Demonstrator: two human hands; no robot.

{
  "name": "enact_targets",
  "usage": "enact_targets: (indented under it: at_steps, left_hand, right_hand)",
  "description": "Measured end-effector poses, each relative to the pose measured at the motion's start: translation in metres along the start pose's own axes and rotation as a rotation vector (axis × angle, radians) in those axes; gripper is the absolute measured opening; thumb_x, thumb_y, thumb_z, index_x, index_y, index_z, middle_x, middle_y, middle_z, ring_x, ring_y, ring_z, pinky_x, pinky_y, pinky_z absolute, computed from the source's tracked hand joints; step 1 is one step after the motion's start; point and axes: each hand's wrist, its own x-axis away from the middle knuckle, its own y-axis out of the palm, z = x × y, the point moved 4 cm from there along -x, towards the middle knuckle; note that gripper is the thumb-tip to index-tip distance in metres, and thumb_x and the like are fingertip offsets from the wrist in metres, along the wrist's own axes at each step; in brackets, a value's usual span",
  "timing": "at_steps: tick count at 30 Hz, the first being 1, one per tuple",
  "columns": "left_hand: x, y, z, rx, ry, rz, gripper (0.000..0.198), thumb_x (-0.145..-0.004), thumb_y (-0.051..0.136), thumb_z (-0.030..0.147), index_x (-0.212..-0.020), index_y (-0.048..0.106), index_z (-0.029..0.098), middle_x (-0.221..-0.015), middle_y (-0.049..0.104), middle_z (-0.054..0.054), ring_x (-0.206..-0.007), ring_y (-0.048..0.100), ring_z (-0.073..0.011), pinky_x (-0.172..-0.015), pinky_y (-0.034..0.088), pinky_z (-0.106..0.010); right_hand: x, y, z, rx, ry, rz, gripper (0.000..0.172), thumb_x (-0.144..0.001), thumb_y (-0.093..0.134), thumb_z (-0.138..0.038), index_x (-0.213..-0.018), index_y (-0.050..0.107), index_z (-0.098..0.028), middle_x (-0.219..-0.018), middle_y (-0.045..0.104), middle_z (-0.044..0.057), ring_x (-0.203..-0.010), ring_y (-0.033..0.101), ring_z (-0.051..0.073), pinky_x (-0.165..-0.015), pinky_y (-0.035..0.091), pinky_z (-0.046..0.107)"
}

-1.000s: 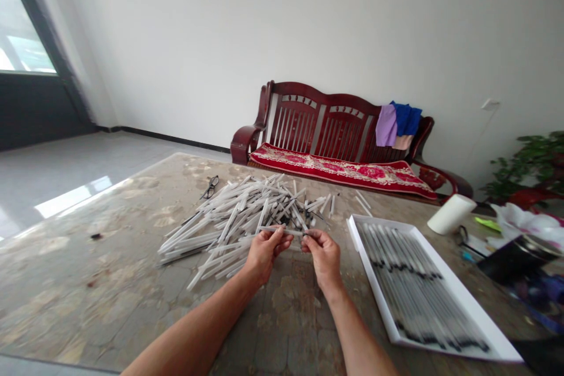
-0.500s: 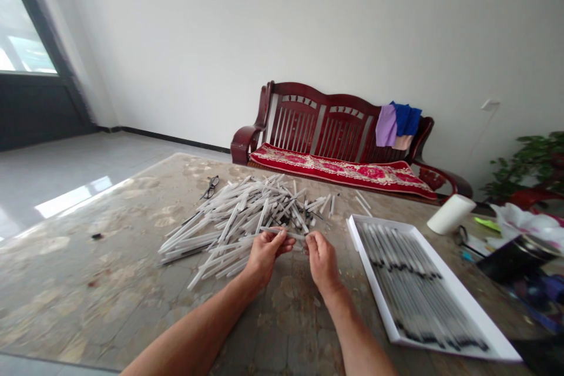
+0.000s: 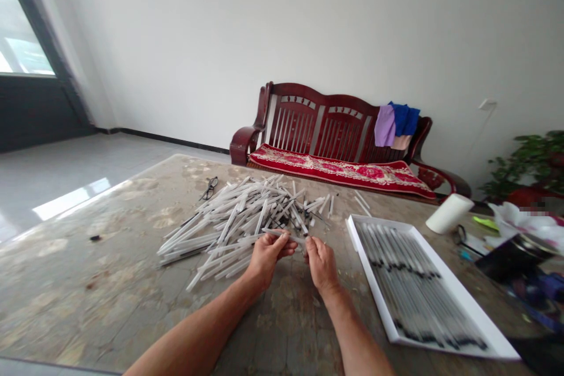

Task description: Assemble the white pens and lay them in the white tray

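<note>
We hold a slim white plastic tube (image 3: 284, 235) across the gap between our hands. Our left hand (image 3: 268, 259) is clenched around one end, its fingers curled over the tube, and our right hand (image 3: 321, 267) pinches the other end between thumb and fingertips, the contact partly hidden. Just behind our hands, a heap of matching tubes (image 3: 233, 226) lies crisscrossed on the stone-patterned tabletop (image 3: 88, 305). To our right, a white tray (image 3: 369, 276) holds tubes in neat parallel rows. Beyond the heap, well left of our hands, lie black-framed glasses (image 3: 209, 188).
</note>
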Motion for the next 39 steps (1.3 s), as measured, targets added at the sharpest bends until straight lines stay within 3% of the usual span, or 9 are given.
enact_targets:
  at_steps: [2, 7, 11, 16, 21, 26, 33, 37, 39]
  left_hand:
    - [0.0, -0.001, 0.0, -0.007, 0.0, 0.011, 0.044, -0.052, 0.091, 0.04, -0.077, 0.069, 0.013, -0.063, 0.073, -0.003, -0.059, 0.071, -0.0154, -0.055, 0.057, -0.021]
    - [-0.002, -0.002, 0.0, -0.013, -0.002, 0.021, 0.047, -0.049, 0.092, 0.043, -0.076, 0.068, 0.013, -0.062, 0.074, -0.003, -0.059, 0.07, -0.0147, -0.055, 0.057, -0.021]
    - [-0.001, -0.001, 0.0, -0.038, 0.003, -0.003, 0.048, -0.05, 0.091, 0.045, -0.077, 0.068, 0.013, -0.062, 0.073, -0.003, -0.058, 0.07, -0.0149, -0.055, 0.057, -0.022]
    - [-0.001, -0.002, -0.001, -0.049, 0.005, 0.004, 0.048, -0.05, 0.091, 0.046, -0.077, 0.068, 0.013, -0.062, 0.073, -0.002, -0.059, 0.07, -0.015, -0.056, 0.057, -0.022]
    - [-0.001, -0.002, -0.001, -0.074, 0.008, -0.014, 0.048, -0.052, 0.09, 0.047, -0.077, 0.068, 0.013, -0.06, 0.072, -0.003, -0.057, 0.069, -0.0151, -0.055, 0.056, -0.023]
    - [-0.002, -0.003, 0.001, -0.065, 0.01, 0.01, 0.049, -0.05, 0.09, 0.048, -0.075, 0.067, 0.013, -0.061, 0.072, -0.004, -0.058, 0.069, -0.0153, -0.055, 0.056, -0.023]
    - [0.0, 0.0, 0.004, -0.098, 0.048, -0.031, 0.049, -0.051, 0.089, 0.049, -0.076, 0.067, 0.014, -0.059, 0.071, -0.001, -0.057, 0.069, -0.0148, -0.053, 0.055, -0.022]
    - [0.001, -0.001, 0.006, -0.092, 0.045, -0.008, 0.048, -0.052, 0.088, 0.05, -0.076, 0.066, 0.014, -0.06, 0.071, -0.002, -0.057, 0.068, -0.0147, -0.055, 0.055, -0.023]
    - [0.001, -0.001, 0.006, -0.094, 0.031, -0.023, 0.049, -0.052, 0.088, 0.05, -0.077, 0.067, 0.014, -0.06, 0.072, -0.002, -0.057, 0.068, -0.0145, -0.055, 0.055, -0.023]
  right_hand:
    - [-0.001, 0.0, 0.001, -0.029, 0.026, -0.029, 0.051, -0.095, 0.032, -0.055, -0.064, 0.054, -0.021, -0.054, 0.055, 0.0, -0.052, 0.051, 0.015, -0.052, 0.034, 0.025]
    - [-0.001, -0.002, -0.002, -0.047, -0.058, 0.011, 0.037, -0.091, 0.046, -0.051, -0.072, 0.056, -0.021, -0.06, 0.055, -0.002, -0.058, 0.051, 0.014, -0.055, 0.035, 0.023]
    - [-0.001, -0.001, 0.002, -0.059, 0.018, -0.01, 0.049, -0.095, 0.036, -0.054, -0.062, 0.052, -0.021, -0.052, 0.053, -0.002, -0.051, 0.049, 0.014, -0.051, 0.034, 0.024]
    - [0.0, -0.002, -0.002, -0.049, -0.047, 0.019, 0.04, -0.092, 0.044, -0.053, -0.069, 0.054, -0.021, -0.057, 0.052, -0.003, -0.056, 0.049, 0.013, -0.053, 0.034, 0.023]
    - [-0.001, 0.0, 0.005, -0.062, 0.035, -0.024, 0.051, -0.094, 0.035, -0.057, -0.063, 0.054, -0.021, -0.05, 0.051, -0.002, -0.047, 0.047, 0.013, -0.049, 0.032, 0.024]
    - [0.001, -0.001, -0.003, -0.016, -0.064, -0.025, 0.044, -0.091, 0.043, -0.057, -0.07, 0.056, -0.02, -0.059, 0.055, -0.002, -0.057, 0.052, 0.014, -0.054, 0.035, 0.023]
    - [0.003, 0.009, 0.003, -0.252, 0.25, -0.119, 0.058, -0.087, 0.032, -0.071, -0.059, 0.047, -0.022, -0.043, 0.042, -0.005, -0.037, 0.039, 0.011, -0.039, 0.03, 0.024]
    - [0.002, 0.003, -0.004, -0.184, 0.065, -0.04, 0.048, -0.085, 0.047, -0.065, -0.067, 0.053, -0.02, -0.054, 0.047, -0.004, -0.05, 0.046, 0.012, -0.046, 0.034, 0.022]
    - [0.003, 0.004, -0.005, -0.19, 0.046, -0.028, 0.046, -0.087, 0.047, -0.06, -0.064, 0.05, -0.021, -0.052, 0.043, -0.005, -0.049, 0.043, 0.011, -0.047, 0.032, 0.022]
